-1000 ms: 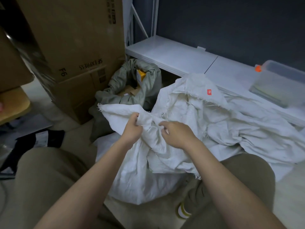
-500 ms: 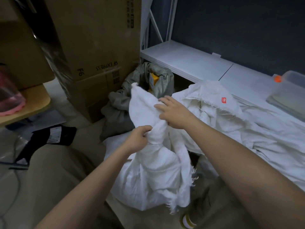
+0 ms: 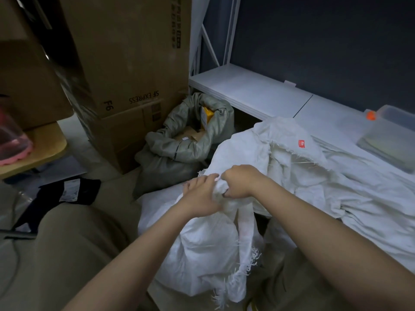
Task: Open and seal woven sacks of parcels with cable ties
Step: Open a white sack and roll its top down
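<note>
A filled white woven sack (image 3: 202,252) stands on the floor between my knees, its mouth gathered into a twisted neck. My right hand (image 3: 241,181) grips the bunched neck from the right, fingers curled round the cloth. My left hand (image 3: 199,194) lies against the neck from the left, its fingers stretched along the fabric. A frayed flap of the sack hangs down its front. No cable tie is visible. Behind it a grey-green woven sack (image 3: 184,142) sits open with cardboard and yellow parcels inside.
A heap of empty white sacks (image 3: 325,180) lies on the low white shelf (image 3: 247,90) to the right. Large cardboard boxes (image 3: 125,63) stand at the back left. A clear plastic tub (image 3: 390,142) is on the shelf. A black parcel (image 3: 74,191) lies on the floor.
The loose top of the white sack has been pushed down and bunched. My right hand dropped from the raised flap onto the neck; my left hand's fingers have stretched out along it.
</note>
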Demonstrator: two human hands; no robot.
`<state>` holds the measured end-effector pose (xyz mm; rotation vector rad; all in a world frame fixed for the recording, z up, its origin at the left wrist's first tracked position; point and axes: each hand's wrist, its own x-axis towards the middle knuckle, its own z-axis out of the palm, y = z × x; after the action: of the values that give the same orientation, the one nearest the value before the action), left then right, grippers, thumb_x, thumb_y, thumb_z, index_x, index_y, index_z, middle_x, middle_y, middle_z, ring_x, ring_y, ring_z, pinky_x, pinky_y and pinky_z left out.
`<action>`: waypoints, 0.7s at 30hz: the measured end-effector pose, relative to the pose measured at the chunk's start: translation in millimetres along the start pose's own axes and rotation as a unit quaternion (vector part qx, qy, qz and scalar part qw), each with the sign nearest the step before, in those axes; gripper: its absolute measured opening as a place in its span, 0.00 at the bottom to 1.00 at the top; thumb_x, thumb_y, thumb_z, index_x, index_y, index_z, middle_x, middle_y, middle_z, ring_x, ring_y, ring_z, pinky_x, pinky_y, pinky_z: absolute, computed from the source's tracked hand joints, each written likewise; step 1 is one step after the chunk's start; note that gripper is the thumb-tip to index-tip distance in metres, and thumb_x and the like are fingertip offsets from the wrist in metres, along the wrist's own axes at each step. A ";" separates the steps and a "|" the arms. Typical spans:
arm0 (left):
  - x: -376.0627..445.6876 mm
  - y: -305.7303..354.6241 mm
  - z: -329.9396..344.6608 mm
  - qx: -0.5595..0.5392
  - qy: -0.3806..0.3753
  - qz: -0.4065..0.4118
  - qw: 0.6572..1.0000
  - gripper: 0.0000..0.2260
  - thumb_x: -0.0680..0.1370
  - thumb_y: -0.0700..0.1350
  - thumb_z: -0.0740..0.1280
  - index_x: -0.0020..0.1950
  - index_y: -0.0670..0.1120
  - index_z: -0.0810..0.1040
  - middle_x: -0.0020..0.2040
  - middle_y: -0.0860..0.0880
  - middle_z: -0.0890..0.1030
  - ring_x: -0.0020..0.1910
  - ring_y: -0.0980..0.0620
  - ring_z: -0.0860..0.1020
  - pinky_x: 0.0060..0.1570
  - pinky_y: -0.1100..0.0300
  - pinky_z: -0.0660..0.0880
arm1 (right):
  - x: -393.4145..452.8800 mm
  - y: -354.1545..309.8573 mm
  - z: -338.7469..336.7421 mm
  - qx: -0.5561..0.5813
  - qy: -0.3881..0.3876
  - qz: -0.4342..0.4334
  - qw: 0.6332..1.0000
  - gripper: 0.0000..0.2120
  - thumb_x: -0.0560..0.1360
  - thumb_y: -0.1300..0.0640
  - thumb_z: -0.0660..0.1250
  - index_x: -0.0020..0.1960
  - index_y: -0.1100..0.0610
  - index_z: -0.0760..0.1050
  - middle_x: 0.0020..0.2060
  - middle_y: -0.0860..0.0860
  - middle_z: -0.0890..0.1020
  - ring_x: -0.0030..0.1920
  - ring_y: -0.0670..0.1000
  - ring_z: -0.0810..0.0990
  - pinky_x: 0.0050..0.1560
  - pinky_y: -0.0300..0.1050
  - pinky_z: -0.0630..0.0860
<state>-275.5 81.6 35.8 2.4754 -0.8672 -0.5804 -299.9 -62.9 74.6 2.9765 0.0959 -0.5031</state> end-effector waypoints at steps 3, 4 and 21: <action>9.3 5.3 -0.6 0.001 0.078 0.008 0.997 0.20 0.74 0.53 0.68 0.59 0.44 0.68 0.55 0.46 0.75 0.57 0.44 0.74 0.50 0.54 0.68 | 0.8 1.4 -20.2 0.147 -0.010 0.009 0.989 0.13 0.68 0.49 0.72 0.49 0.51 0.73 0.43 0.50 0.78 0.45 0.52 0.77 0.38 0.45 0.70; 11.7 1.6 -3.3 -0.009 0.092 0.015 0.996 0.15 0.75 0.51 0.68 0.52 0.44 0.69 0.48 0.46 0.76 0.51 0.44 0.76 0.43 0.55 0.68 | -2.5 5.3 -25.5 0.167 -0.014 0.012 0.986 0.15 0.67 0.50 0.73 0.50 0.50 0.72 0.43 0.48 0.77 0.45 0.52 0.76 0.38 0.45 0.70; 8.4 -6.3 -65.0 -0.188 0.042 -0.017 0.981 0.04 0.75 0.39 0.69 0.46 0.45 0.75 0.44 0.49 0.79 0.47 0.49 0.78 0.39 0.63 0.73 | 0.9 4.4 -58.0 0.214 0.023 0.001 0.977 0.13 0.65 0.52 0.74 0.43 0.49 0.72 0.40 0.46 0.76 0.42 0.49 0.76 0.38 0.45 0.72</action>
<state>-232.7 98.3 83.1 2.1571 -0.6174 -0.5875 -279.9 -59.7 129.2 3.4082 -0.0141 -0.5104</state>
